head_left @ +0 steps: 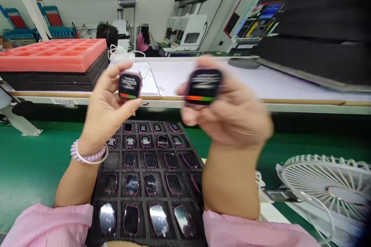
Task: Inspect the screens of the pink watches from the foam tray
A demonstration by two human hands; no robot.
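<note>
Pink striped sleeves (46, 225) filled the bottom edge. Fingers of the left hand (108, 114) pinched a pink-framed smartwatch (130, 86) by its sides, long axis upright. The blurred right hand (232, 115) gripped a second watch (203, 87), its fingers mostly hidden behind it. Both hung above a black foam tray (120, 200); their screen text was unreadable.

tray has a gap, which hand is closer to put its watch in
Left, likely: the left hand is nearer the empty tray cell; the right hand is out past the tray's right edge.
</note>
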